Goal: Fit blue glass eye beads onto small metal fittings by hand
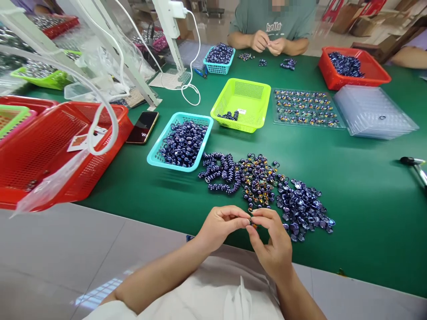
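Note:
My left hand (224,226) and my right hand (272,243) meet at the table's front edge. Both pinch a small dark part with an orange glint (254,225), mostly hidden by the fingertips. Just beyond them lies a pile of small dark ring-like pieces with orange bits (258,180). To its right is a heap of shiny dark blue caps (302,206), close to my right hand. On the left, rows of dark rings (228,168) lie stacked in curved lines. A light blue basket (154,158) behind them holds many dark pieces.
A lime green basket (256,104) holds a few dark pieces. Beside it lie a filled clear tray (308,108) and stacked clear trays (376,111). Red baskets (106,164), a phone (143,128) and a white cable (191,95) occupy the left. A co-worker (271,26) sits opposite.

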Available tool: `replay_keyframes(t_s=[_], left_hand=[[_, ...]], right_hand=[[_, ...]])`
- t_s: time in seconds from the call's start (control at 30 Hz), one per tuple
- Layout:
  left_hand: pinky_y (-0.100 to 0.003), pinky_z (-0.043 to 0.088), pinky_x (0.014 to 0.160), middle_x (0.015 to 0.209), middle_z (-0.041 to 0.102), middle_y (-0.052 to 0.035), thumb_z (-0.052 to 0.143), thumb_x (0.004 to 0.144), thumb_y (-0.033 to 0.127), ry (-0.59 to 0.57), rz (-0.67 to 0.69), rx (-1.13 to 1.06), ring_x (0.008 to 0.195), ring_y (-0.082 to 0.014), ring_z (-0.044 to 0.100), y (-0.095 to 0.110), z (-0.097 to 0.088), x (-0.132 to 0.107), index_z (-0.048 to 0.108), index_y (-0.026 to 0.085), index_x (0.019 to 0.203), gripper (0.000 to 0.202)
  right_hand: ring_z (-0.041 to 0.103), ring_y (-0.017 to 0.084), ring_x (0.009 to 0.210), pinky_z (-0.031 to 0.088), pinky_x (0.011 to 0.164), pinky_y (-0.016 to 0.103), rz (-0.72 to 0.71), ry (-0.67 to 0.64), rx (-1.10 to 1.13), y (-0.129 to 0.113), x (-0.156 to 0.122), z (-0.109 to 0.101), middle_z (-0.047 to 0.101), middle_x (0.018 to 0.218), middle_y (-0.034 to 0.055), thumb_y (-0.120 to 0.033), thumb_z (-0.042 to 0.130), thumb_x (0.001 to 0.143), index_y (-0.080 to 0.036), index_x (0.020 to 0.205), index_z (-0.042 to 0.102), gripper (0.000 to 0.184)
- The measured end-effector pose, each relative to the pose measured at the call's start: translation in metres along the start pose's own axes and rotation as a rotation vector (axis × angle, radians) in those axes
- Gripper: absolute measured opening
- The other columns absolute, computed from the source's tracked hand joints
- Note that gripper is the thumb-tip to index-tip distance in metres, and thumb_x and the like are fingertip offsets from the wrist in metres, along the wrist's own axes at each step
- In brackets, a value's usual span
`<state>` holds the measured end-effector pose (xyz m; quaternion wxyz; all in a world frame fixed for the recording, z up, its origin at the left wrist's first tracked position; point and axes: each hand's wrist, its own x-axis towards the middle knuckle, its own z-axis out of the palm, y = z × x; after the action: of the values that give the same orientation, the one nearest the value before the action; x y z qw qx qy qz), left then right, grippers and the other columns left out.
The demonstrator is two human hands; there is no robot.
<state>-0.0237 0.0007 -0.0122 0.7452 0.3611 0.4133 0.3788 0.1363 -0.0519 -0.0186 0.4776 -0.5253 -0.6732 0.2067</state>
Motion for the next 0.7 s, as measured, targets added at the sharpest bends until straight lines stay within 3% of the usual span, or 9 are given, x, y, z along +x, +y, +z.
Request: replay_keyframes(t_s=[0.13,0.23,0.33,0.4,0.47,0.57,0.7], left_hand=[[-0.029,0.057,0.073,0.081,0.075,-0.0069,0.082,0.073,0.030,0.002,0.085,0.191,0.076,-0.0179,0.069,-0.002,-0.005,-0.009,0.077,0.015,0.079,0.016],[-0.032,0.057,0.080,0.092,0.075,-0.0092,0.074,0.082,0.026,0.067,0.371,0.529,0.088,-0.0205,0.070,0.002,-0.026,-0.009,0.077,0.017,0.089,0.012],[-0.033,0.058,0.083,0.113,0.071,-0.0113,0.069,0.086,0.022,0.256,0.615,0.885,0.104,-0.0228,0.066,0.012,-0.059,0.002,0.072,0.020,0.109,0.023],[-0.036,0.058,0.084,0.121,0.067,-0.0124,0.067,0.088,0.021,0.315,0.633,1.082,0.109,-0.0243,0.064,0.018,-0.079,0.012,0.068,0.020,0.118,0.030],[-0.040,0.056,0.090,0.116,0.069,-0.0114,0.064,0.089,0.019,0.279,0.646,1.230,0.108,-0.0247,0.064,0.021,-0.092,0.020,0.068,0.019,0.116,0.027],[-0.039,0.056,0.091,0.105,0.071,-0.0098,0.061,0.091,0.018,0.223,0.668,1.334,0.101,-0.0234,0.066,0.020,-0.098,0.026,0.070,0.018,0.110,0.021],[-0.035,0.057,0.081,0.094,0.070,-0.0084,0.063,0.091,0.023,0.241,0.608,1.366,0.091,-0.0222,0.067,0.019,-0.097,0.026,0.069,0.016,0.108,0.020]], right_hand=[[0.059,0.023,0.104,0.051,0.088,0.043,-0.001,-0.025,0.042,0.004,0.000,0.003,0.061,0.106,0.0072,-0.005,0.060,0.086,-0.023,0.104,0.059,0.026],[0.057,0.024,0.107,0.049,0.090,0.044,0.026,-0.093,0.074,0.008,-0.002,-0.002,0.060,0.109,0.0079,-0.005,0.058,0.087,-0.023,0.102,0.059,0.023],[0.056,0.025,0.110,0.048,0.091,0.044,0.076,-0.145,0.096,0.011,-0.004,-0.009,0.058,0.112,0.0087,-0.007,0.056,0.089,-0.023,0.099,0.060,0.019],[0.056,0.025,0.110,0.047,0.091,0.043,0.097,-0.161,0.109,0.011,-0.004,-0.012,0.058,0.112,0.0087,-0.008,0.055,0.090,-0.023,0.097,0.060,0.018],[0.056,0.024,0.109,0.047,0.090,0.043,0.098,-0.167,0.115,0.010,-0.003,-0.011,0.058,0.111,0.0084,-0.008,0.054,0.090,-0.023,0.096,0.060,0.017],[0.057,0.023,0.107,0.047,0.090,0.042,0.084,-0.166,0.114,0.008,-0.001,-0.007,0.059,0.109,0.0079,-0.008,0.055,0.089,-0.023,0.094,0.060,0.016],[0.057,0.023,0.106,0.047,0.089,0.041,0.095,-0.160,0.117,0.007,-0.001,-0.004,0.060,0.106,0.0072,-0.008,0.055,0.089,-0.023,0.094,0.060,0.016]])
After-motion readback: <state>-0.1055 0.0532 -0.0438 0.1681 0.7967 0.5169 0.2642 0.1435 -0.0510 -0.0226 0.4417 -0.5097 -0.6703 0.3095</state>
